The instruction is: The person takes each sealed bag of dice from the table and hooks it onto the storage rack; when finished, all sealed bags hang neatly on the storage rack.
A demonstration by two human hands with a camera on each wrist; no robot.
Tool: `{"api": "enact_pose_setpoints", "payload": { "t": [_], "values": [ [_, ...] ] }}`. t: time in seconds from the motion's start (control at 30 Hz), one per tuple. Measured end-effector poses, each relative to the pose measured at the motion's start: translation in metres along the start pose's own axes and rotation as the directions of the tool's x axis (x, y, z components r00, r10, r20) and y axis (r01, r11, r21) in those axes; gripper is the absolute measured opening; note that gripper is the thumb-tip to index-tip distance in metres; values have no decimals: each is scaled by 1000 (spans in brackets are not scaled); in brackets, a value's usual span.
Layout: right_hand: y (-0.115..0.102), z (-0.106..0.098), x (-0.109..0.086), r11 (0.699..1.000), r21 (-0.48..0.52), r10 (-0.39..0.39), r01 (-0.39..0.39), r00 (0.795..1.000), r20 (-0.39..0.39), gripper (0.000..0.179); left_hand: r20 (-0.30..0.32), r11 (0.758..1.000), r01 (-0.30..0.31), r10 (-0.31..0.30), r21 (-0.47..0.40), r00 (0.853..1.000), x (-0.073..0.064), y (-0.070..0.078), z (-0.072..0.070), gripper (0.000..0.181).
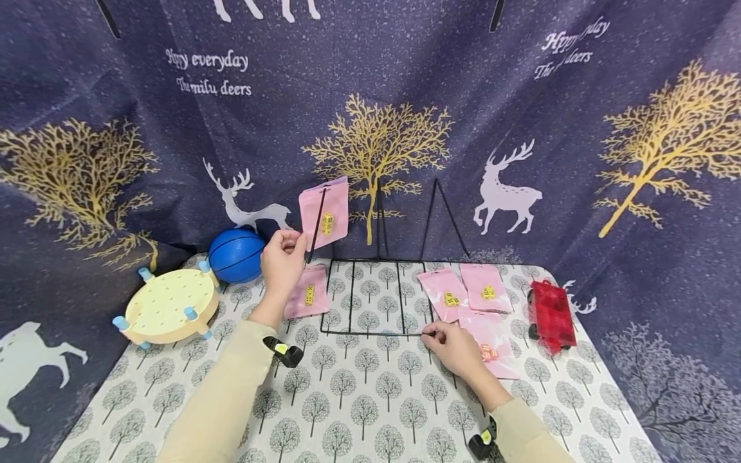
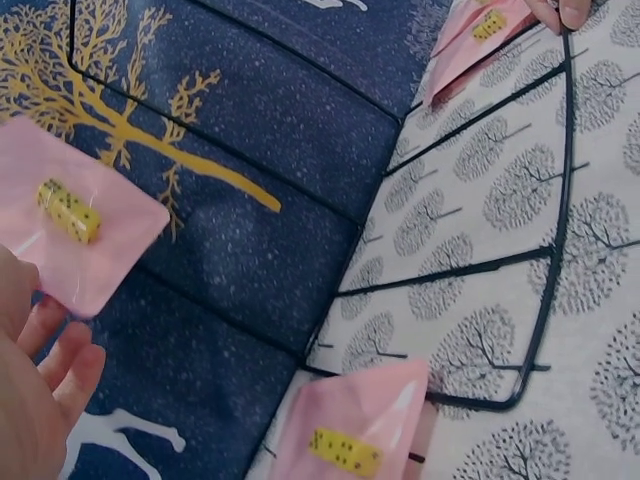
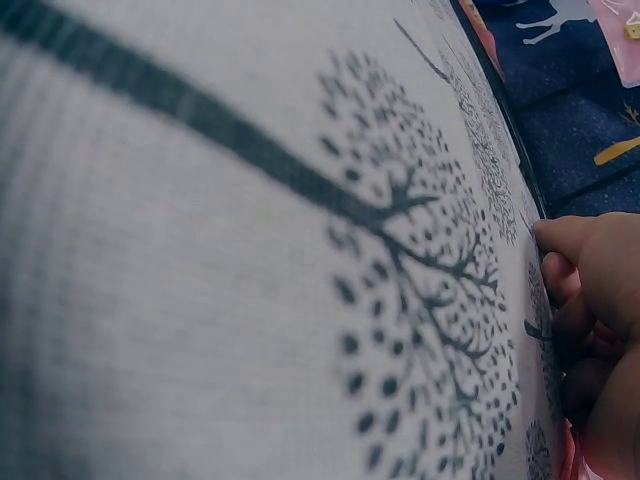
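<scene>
A black wire rack (image 1: 373, 334) stands on the table, its base flat and its rods rising at the back. Near its upper left rod, a pink bag (image 1: 338, 226) with yellow dice printed or showing through hangs upright, with more pink behind it. My left hand (image 1: 282, 260) pinches this bag at its lower left edge; the left wrist view shows the remaining fingers loosely bent below it. At the front right corner of the rack's base, my right hand (image 1: 454, 347) grips the wire between thumb and fingers. Another pink bag (image 2: 345, 425) lies by the base's left side.
Several pink bags (image 1: 489, 287) lie to the right of the rack, one beside my right hand. A red toy car (image 1: 552, 314) stands at the far right. At left are a blue ball (image 1: 236, 255) and a cream round toy (image 1: 172, 303) with blue-tipped pegs. A dark patterned curtain (image 1: 278, 128) hangs behind.
</scene>
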State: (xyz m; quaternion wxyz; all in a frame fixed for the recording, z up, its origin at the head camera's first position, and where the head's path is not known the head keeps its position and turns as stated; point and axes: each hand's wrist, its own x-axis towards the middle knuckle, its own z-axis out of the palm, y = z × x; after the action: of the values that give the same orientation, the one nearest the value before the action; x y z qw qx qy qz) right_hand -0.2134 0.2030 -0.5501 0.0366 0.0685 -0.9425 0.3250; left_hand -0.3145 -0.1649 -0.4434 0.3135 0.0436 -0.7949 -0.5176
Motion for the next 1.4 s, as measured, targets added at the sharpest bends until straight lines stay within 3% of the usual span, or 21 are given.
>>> {"api": "enact_pose_setpoints", "payload": {
  "t": [0.3,0.57,0.73,0.97,1.13,1.4],
  "values": [
    [0,0,-1,1000,5,-13,14,1000,-9,9,14,998,62,-62,27,998,-7,-15,-8,22],
    [2,1,0,1000,-11,-11,11,1000,-10,8,38,994,89,-91,64,995,-22,-27,-18,23],
    [3,2,0,999,-13,-33,33,999,-20,9,69,984,158,-163,81,984,-35,-37,-25,25],
    [4,1,0,999,-19,-29,29,1000,-12,8,148,956,249,-272,156,951,-50,-51,-34,31],
    [2,1,0,1000,-17,-7,7,1000,12,8,209,935,296,-334,194,919,-55,-62,-40,39],
    [2,1,1,1000,-14,-11,11,1000,7,8,292,898,317,-405,305,866,-56,-76,-49,52]
  ]
}}
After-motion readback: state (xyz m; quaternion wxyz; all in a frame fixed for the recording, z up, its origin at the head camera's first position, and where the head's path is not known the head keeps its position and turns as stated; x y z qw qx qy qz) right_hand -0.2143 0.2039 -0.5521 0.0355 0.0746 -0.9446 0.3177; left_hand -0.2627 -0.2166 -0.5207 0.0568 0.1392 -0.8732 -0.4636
